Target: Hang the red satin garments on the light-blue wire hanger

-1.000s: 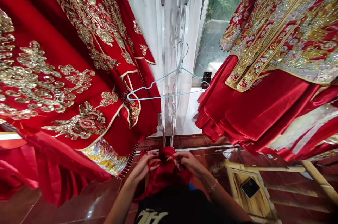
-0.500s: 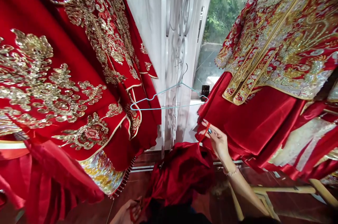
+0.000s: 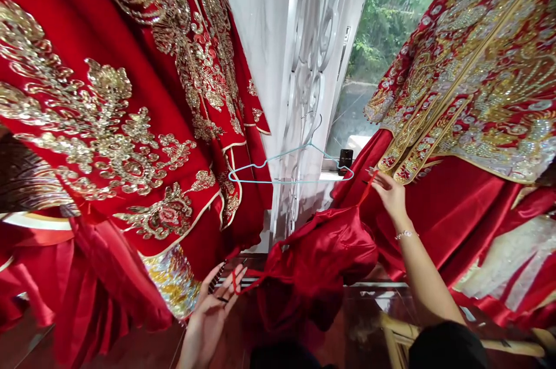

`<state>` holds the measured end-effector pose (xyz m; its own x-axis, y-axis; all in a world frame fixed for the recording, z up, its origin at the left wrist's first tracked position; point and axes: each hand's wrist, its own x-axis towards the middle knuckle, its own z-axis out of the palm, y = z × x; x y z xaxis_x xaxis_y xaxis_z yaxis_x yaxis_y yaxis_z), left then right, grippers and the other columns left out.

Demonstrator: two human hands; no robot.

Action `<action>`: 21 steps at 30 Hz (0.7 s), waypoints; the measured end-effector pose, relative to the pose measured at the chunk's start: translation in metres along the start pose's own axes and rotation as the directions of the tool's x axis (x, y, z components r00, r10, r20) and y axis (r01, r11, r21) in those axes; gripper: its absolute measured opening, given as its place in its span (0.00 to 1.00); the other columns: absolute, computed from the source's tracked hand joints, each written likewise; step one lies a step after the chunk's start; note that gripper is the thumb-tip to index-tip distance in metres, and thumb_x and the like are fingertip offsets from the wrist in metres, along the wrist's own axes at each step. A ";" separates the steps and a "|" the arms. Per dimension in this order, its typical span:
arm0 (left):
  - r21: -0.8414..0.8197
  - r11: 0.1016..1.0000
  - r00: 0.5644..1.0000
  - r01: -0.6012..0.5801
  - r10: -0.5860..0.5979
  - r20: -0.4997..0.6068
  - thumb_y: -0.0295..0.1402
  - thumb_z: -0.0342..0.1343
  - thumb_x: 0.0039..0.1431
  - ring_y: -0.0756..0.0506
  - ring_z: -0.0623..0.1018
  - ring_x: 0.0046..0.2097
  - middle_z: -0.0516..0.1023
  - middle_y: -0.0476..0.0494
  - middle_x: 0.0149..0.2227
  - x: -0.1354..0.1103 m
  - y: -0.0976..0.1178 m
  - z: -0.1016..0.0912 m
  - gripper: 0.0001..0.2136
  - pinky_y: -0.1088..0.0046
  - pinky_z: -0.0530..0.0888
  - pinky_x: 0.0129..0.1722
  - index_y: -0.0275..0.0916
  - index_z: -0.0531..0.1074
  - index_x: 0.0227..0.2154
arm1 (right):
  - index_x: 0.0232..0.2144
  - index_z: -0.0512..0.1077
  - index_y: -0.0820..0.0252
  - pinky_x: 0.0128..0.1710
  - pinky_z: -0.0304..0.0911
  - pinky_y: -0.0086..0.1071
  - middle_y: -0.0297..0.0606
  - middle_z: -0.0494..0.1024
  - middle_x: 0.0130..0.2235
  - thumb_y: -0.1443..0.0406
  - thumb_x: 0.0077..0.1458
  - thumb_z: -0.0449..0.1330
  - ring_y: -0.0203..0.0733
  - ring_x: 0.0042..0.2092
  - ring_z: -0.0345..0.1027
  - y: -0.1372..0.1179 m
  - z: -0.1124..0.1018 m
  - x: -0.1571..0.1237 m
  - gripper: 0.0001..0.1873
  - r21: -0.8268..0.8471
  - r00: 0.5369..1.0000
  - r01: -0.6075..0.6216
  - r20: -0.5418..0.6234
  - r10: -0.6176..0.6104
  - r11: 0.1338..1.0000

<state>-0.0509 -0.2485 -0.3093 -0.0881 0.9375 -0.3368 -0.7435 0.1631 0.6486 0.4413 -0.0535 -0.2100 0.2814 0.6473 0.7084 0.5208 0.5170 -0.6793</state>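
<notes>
A red satin garment (image 3: pixel 321 236) with thin red straps is stretched between my two hands, low in the middle. My left hand (image 3: pixel 212 299) holds one strap, which loops over its extended fingers. Higher up on the right, my right hand (image 3: pixel 391 198) pinches the other strap between thumb and fingers. The lower part of the garment drops into shadow. Just above it hangs a light blue clothes hanger (image 3: pixel 290 181) with nothing on it, apart from both hands.
At left hangs a red gown with gold sequin embroidery (image 3: pixel 143 154). An embroidered red jacket (image 3: pixel 469 79) and red skirt (image 3: pixel 447 201) hang at right. A white ornamental metal frame (image 3: pixel 299 91), window (image 3: pixel 369 50) and phone (image 3: pixel 346 161) stand behind. A wooden stool (image 3: pixel 399 328) is low right.
Both hands have risen, the left from the bottom edge, the right up and rightward. Between them the bunched red garment has been lifted and spread. The view has shifted slightly.
</notes>
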 end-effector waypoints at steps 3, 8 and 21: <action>0.052 0.990 0.991 -0.128 0.127 0.038 0.27 0.60 0.47 0.33 0.77 0.59 0.81 0.38 0.52 -0.010 0.009 0.014 0.35 0.46 0.69 0.61 0.52 0.63 0.61 | 0.44 0.79 0.60 0.56 0.72 0.54 0.49 0.84 0.47 0.51 0.44 0.72 0.54 0.48 0.80 0.002 0.009 0.011 0.28 0.118 0.992 -0.074 0.113 0.061 0.990; 0.130 0.949 0.958 -0.286 0.280 0.060 0.29 0.61 0.50 0.36 0.81 0.53 0.82 0.41 0.52 -0.019 0.026 0.035 0.39 0.53 0.76 0.53 0.61 0.56 0.64 | 0.43 0.79 0.61 0.57 0.71 0.54 0.50 0.83 0.48 0.53 0.41 0.73 0.54 0.49 0.79 -0.021 0.034 0.022 0.28 0.206 0.969 -0.127 0.237 0.076 0.970; 0.192 0.894 0.915 -0.404 0.394 0.093 0.30 0.64 0.49 0.39 0.82 0.49 0.84 0.43 0.50 -0.014 0.041 0.039 0.48 0.68 0.79 0.41 0.64 0.46 0.69 | 0.39 0.80 0.60 0.58 0.69 0.53 0.49 0.84 0.46 0.53 0.40 0.73 0.53 0.49 0.79 0.000 0.024 0.019 0.24 0.287 0.986 -0.164 0.084 0.146 0.944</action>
<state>-0.0545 -0.2435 -0.2516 -0.3117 0.9501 0.0108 -0.5016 -0.1742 0.8474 0.4276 -0.0281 -0.2010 0.2856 0.7608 0.5828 0.2138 0.5422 -0.8126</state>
